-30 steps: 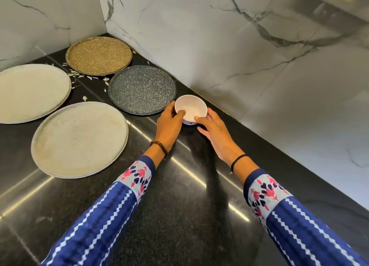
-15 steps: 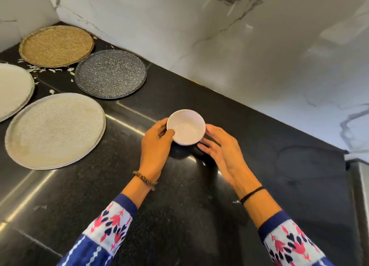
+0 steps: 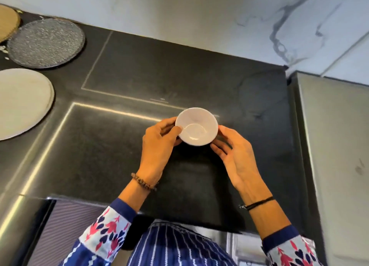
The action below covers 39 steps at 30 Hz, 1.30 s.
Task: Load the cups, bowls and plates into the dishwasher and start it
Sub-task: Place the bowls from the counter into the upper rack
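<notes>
You have the white bowl [image 3: 196, 126] between both hands, upright with its mouth facing up, and it appears to be lifted just clear of the dark bench [image 3: 179, 70], judging by the shadow under it. Your left hand [image 3: 157, 143] grips the bowl's left side, thumb hooked over the rim and fingers curled beneath. Your right hand [image 3: 233, 151] cups the bowl's right side, thumb against the wall and fingers curved under the base, in a looser hold than the left. The two hands are equally near, so either could take the bowl alone. The bowl is round and has no long axis to line up; only its tilt matters. Well to the left of the bowl and farther from you lies the speckled grey plate [image 3: 46, 43], and the pale plate [image 3: 22, 101] lies far left of the bowl; both wait flat on the bench. No dishwasher can be made out for certain. Since the bench edge lies on your side of the bowl, the coming move probably draws the bowl toward your body and downward, so keep it level as it passes that edge.
</notes>
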Tool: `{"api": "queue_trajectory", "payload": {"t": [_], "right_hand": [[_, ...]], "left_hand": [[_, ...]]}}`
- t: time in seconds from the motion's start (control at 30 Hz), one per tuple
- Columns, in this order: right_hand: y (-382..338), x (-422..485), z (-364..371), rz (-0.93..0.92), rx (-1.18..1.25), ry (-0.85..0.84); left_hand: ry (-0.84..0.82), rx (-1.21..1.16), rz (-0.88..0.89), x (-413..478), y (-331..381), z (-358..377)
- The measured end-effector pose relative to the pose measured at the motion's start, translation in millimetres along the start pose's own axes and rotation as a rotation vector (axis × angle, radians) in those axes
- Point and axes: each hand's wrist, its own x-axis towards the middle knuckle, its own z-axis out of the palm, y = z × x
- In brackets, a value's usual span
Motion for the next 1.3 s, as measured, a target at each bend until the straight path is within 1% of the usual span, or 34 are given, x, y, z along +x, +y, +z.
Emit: {"api": "queue_trajectory", "payload": {"t": [0.13,0.3,0.47,0.63,0.8,0.93,1.07,1.3], "right_hand": [[16,-45,-69,-0.029,0.060,0.044],[30,-104,-157,-0.010,0.085,0.077],[41,-157,-233,0.064,0.301,0.101],[55,-198,-287,0.054,0.466,0.114],[67,-227,-319,0.019,0.614,0.106],[82,-244,-332,-0.006,0.690,0.124],[101,-260,-343,0.004,0.724,0.188],[131,-278,-359,0.005,0.740,0.298]], "left_hand": [[-0.084,0.008,-0.015,-63,-16,38],[-0.185,0.013,-0.036,-144,-41,86],[-0.299,-0.023,-0.063,-219,-67,139],[-0.453,0.032,-0.062,-270,-83,179],[-0.612,0.109,-0.073,-296,-92,204],[-0.704,0.183,-0.107,-306,-101,214],[-0.786,0.279,-0.134,-314,-118,217],[-0.902,0.347,-0.206,-326,-150,221]]}}
